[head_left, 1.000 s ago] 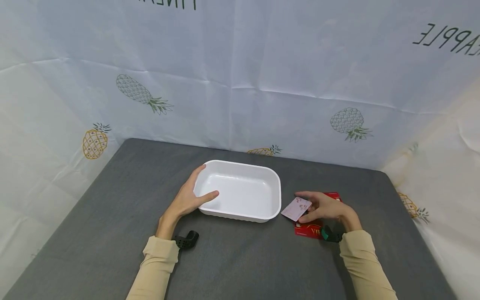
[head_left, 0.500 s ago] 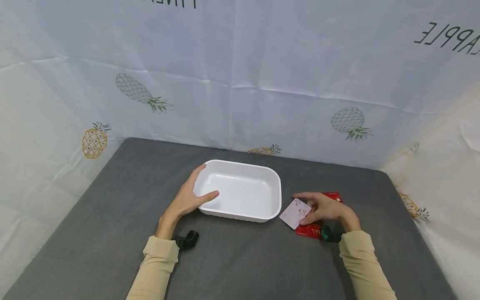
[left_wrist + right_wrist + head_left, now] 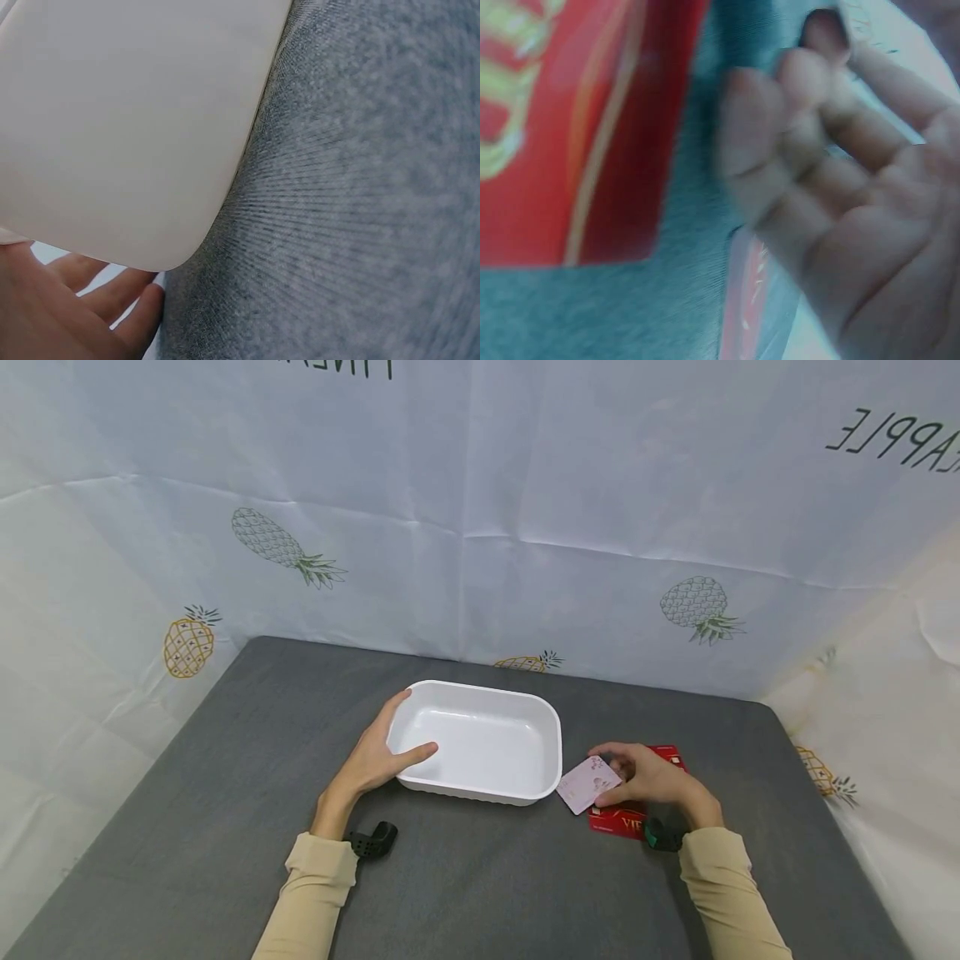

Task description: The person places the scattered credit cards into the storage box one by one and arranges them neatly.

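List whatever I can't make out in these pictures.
- Head view: parts of the red cards, hidden by the right hand.
- Head view: fine pattern on the pink card, too small.
- Head view: backdrop lettering, cut off by the top edge.
- Right wrist view: gold lettering, blurred.
- Left wrist view: the white tray's far end, cut off by the frame.

Dark gray table (image 3: 480, 877); pale curtain (image 3: 570, 485) behind, printed with green and yellow pineapples (image 3: 694, 600), mirrored lettering (image 3: 892, 439).

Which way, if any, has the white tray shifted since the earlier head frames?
No: the white tray shows no visible shift, keeping its place against the yellow pineapple print on the backdrop.
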Tool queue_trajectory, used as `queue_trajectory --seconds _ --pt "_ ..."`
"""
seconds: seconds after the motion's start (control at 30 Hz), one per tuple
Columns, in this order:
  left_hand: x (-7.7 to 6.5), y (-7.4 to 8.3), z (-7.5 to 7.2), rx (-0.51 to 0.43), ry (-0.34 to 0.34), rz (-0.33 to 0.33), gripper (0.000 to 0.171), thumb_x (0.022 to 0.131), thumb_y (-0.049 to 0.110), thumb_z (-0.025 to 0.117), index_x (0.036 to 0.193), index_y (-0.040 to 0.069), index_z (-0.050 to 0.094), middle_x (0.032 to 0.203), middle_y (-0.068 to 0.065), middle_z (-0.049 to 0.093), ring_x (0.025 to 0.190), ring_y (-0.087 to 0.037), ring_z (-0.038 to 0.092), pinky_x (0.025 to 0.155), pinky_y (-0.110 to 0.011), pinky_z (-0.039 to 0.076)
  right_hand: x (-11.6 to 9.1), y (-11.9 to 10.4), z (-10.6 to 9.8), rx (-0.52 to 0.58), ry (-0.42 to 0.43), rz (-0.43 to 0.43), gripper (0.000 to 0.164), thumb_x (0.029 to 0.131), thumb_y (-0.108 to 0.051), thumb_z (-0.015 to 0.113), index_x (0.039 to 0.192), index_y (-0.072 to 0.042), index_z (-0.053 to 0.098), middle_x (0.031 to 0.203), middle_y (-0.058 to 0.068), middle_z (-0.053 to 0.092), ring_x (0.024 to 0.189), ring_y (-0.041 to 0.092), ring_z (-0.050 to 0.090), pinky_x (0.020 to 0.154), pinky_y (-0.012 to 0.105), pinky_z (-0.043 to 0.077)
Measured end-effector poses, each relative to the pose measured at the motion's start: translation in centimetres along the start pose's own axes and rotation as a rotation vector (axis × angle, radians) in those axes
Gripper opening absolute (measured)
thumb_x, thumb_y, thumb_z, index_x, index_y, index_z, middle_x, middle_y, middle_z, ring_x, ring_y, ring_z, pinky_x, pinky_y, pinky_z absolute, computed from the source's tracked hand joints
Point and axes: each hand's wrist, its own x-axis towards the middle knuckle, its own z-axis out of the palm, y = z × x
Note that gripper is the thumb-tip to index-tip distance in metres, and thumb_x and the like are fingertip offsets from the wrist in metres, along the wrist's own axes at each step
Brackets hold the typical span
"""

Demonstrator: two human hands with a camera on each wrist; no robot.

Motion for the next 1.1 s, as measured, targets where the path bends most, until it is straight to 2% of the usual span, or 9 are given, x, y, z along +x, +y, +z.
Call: queue_trajectory --seconds 0.13,0.33,0.47,0.67,0.9,1.1 --pt "0.0 0.0 0.0 -0.003 0.002 0.000 0.101 0.085 0.047 0.078 0.164 0.027 0.019 0.171 -0.007 0.021 0.157 -0.036 0.022 0.120 -0.068 0.023 0.2 0.1 0.4 -0.101 0.089 0.020 0.067 0.079 -0.030 0.089 0.132 0.001 0.063 0.085 0.002 0.062 0.072 0.009 0.054 0.064 0.021 0.051" --pt "0.0 -0.1 0.0 -0.006 0.000 0.003 0.100 0.085 0.046 0.078 0.164 0.028 0.018 0.171 -0.007 0.020 0.158 -0.036 0.021 0.119 -0.068 0.023 0.3 0.1 0.8 -0.126 0.121 0.039 0.063 0.078 -0.030 0.089 0.129 0.000 0.066 0.089 0.003 0.064 0.075 0.014 0.057 0.069 0.020 0.055" --pt "0.0 0.0 0.0 -0.010 -0.001 0.005 0.101 0.085 0.046 0.078 0.164 0.028 0.018 0.171 -0.007 0.020 0.158 -0.036 0.021 0.119 -0.069 0.022 0.3 0.1 0.9 -0.100 0.120 0.040 0.057 0.079 -0.029 0.089 0.125 -0.001 0.068 0.095 0.006 0.064 0.080 0.016 0.057 0.072 0.020 0.055" --pt "0.0 0.0 0.0 -0.009 -0.005 0.003 0.101 0.086 0.046 0.078 0.164 0.028 0.017 0.172 -0.007 0.019 0.158 -0.036 0.020 0.119 -0.070 0.023 0.2 -0.1 0.9 -0.119 0.085 0.016 0.061 0.077 -0.027 0.090 0.128 -0.002 0.067 0.101 0.008 0.061 0.086 0.018 0.053 0.072 0.020 0.052" --pt "0.0 -0.1 0.0 -0.013 -0.008 0.000 0.100 0.086 0.047 0.078 0.164 0.030 0.017 0.172 -0.006 0.019 0.158 -0.036 0.020 0.119 -0.069 0.023 0.0 -0.7 1.1 -0.150 0.094 0.040 0.054 0.076 -0.031 0.091 0.120 -0.011 0.067 0.108 0.007 0.062 0.091 0.019 0.053 0.078 0.022 0.054" --pt "-0.1 -0.1 0.0 -0.012 -0.003 -0.003 0.100 0.085 0.047 0.078 0.164 0.030 0.018 0.172 -0.006 0.020 0.158 -0.036 0.020 0.119 -0.069 0.023 -0.2 -0.9 1.2 -0.108 0.069 0.019 0.058 0.077 -0.030 0.091 0.123 -0.010 0.063 0.102 0.006 0.063 0.087 0.020 0.056 0.077 0.022 0.055"
